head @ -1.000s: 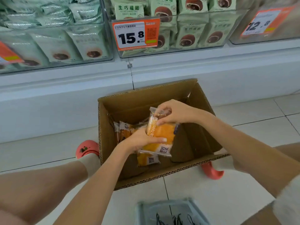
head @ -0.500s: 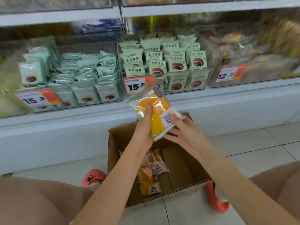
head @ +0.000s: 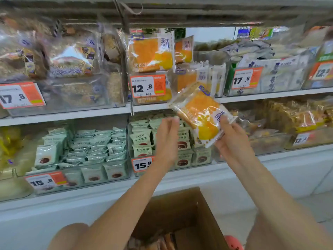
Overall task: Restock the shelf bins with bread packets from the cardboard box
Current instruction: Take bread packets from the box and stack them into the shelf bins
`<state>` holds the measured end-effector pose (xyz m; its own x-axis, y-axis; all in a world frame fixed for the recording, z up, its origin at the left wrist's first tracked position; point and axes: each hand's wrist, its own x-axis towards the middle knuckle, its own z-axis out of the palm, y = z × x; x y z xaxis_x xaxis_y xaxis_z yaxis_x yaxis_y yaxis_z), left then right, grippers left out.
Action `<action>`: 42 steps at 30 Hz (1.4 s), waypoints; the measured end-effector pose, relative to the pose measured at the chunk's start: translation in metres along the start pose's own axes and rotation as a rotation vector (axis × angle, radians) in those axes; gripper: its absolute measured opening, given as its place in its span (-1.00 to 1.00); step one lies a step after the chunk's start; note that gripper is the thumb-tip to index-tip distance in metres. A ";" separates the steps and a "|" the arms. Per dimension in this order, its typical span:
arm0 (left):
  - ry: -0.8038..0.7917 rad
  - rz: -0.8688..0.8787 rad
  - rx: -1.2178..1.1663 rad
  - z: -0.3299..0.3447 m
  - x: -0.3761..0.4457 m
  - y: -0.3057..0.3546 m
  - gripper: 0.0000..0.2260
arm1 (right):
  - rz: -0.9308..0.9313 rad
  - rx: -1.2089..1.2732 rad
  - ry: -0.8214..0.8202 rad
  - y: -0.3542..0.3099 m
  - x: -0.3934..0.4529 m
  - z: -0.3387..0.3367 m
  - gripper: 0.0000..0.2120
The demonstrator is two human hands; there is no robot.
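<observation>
An orange bread packet [head: 201, 112] in clear wrap is held up, tilted, in front of the shelf. My right hand [head: 232, 139] grips its lower right end. My left hand [head: 167, 138] is raised beside the packet's left edge, fingertips at or just off it; I cannot tell if they touch. Just above the packet is a clear shelf bin [head: 151, 98] with a 12.8 price tag, holding matching orange packets standing upright. The open cardboard box [head: 203, 213] sits on the floor below my arms, with a few packets showing at its bottom.
Neighbouring clear bins hold other breads and pale green packets on two shelves, with tags 17.8 and 15.8. A white shelf base [head: 54, 219] runs along the floor. My knees frame the box, and a red shoe [head: 232, 243] shows at lower right.
The view has swung up from the box to the shelves. The packet has been lifted out of the box to the level of the 12.8 bin, and my left hand has loosened from it.
</observation>
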<state>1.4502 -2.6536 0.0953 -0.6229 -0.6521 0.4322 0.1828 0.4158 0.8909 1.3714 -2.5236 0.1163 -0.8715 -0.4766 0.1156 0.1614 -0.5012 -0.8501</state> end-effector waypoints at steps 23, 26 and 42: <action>0.207 1.144 1.407 -0.004 0.212 0.014 -0.50 | -0.222 -0.719 -0.195 -0.110 0.343 0.127 -0.66; 0.210 1.155 1.396 -0.004 0.213 0.011 -0.48 | -0.179 -0.660 -0.288 -0.101 0.365 0.134 -0.63; 0.162 1.105 1.409 -0.004 0.214 0.007 -0.50 | -0.170 -1.323 0.006 -0.096 0.362 0.136 -0.13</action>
<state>1.3215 -2.7930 0.1949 -0.5853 0.2593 0.7682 -0.3525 0.7719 -0.5291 1.1035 -2.7466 0.3098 -0.8385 -0.4735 0.2697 -0.5136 0.5213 -0.6815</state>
